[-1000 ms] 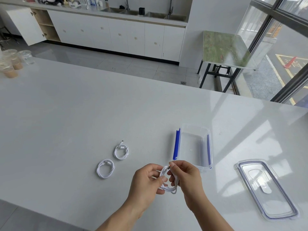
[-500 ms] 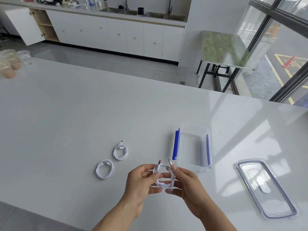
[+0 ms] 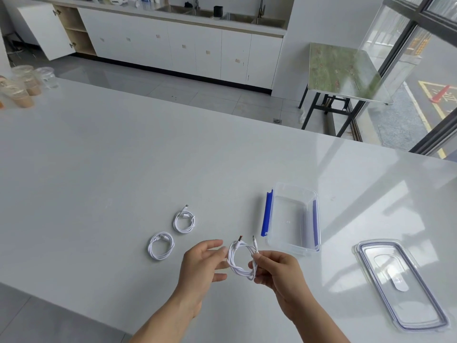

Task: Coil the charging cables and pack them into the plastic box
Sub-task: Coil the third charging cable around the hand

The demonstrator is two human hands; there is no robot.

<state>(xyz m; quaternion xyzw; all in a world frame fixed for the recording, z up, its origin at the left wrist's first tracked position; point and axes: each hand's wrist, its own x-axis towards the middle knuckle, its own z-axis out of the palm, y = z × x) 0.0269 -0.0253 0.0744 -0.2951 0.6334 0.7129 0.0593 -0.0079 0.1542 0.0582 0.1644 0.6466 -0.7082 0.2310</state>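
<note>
The cable [image 3: 232, 258] is hanging as a round loop, both plugs pointing away from the person. The right hand [image 3: 279, 273] is pinching its right side; the left hand [image 3: 200, 263] is hovering alongside, fingers loosely spread.

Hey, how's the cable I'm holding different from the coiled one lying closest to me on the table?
The held cable is up off the table, pinched by the right hand; the near coil lies flat on it, untouched. The held cable's two plug ends stick up out of its loops; the near coil's ends lie along its ring. Both are white and coiled.
</note>
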